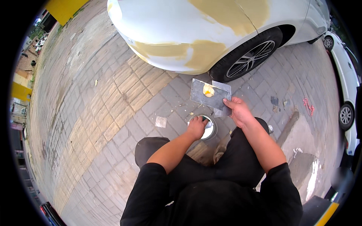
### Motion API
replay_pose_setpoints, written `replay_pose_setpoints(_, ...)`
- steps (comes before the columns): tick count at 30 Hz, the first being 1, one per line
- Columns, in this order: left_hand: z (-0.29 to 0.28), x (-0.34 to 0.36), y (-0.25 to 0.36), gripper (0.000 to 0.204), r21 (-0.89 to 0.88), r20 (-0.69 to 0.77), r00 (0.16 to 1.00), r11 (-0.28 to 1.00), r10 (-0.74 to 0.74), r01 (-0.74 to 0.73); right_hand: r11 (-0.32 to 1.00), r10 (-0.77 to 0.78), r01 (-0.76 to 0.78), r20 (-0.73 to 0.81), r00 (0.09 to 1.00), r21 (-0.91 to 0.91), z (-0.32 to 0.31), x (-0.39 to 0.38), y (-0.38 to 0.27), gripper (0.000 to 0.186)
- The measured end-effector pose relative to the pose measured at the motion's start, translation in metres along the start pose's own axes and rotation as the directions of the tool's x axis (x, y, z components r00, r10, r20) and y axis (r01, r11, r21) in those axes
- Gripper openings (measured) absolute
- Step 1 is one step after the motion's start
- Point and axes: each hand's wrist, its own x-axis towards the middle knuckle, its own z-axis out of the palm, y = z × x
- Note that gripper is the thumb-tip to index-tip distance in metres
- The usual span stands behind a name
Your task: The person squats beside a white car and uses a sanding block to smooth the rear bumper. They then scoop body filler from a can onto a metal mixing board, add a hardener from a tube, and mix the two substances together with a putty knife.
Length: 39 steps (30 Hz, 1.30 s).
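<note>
My right hand (240,112) grips a flat grey mixing board (207,98) by its right edge, thumb on top. A lighter grey sheet (224,87) shows from behind the board. On the board lies a dollop of cream-coloured putty (208,89) with an orange-yellow dab in it. My left hand (196,127) is over an open round can (215,131) with pale contents, its fingers closed at the opening. A small green piece (204,118) shows at these fingertips; the rest of it is hidden.
A white car (158,22) with tan filler patches stands in front, its wheel (249,56) just beyond the board. A pale square scrap (161,121) lies on the paving left of the can. Right are a concrete block (292,130), red string (309,107) and another white car (345,64).
</note>
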Motion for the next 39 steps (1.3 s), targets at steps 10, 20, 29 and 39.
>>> replay_pose_setpoints(10,-0.002,-0.012,0.014,0.049,0.172,0.028,0.998,0.983,0.052,-0.056,0.994,0.014,-0.031,0.159,0.987,0.104,0.009,-0.016,0.000,0.017)
replay_pose_setpoints(20,-0.009,-0.004,0.024,0.054,0.000,-0.128,0.987,0.995,0.095,-0.096,0.991,0.011,-0.049,0.280,0.960,0.128,0.000,-0.013,-0.001,0.018)
replay_pose_setpoints(29,-0.032,0.023,-0.015,0.044,-0.228,-0.328,0.941,0.974,-0.081,0.004,0.988,-0.043,0.007,0.237,0.970,0.152,-0.007,-0.017,-0.011,0.016)
replay_pose_setpoints(39,-0.190,0.062,-0.034,0.081,0.165,-0.785,0.618,0.975,0.039,0.149,0.986,-0.048,0.009,0.236,0.971,0.164,-0.013,-0.019,-0.015,0.016)
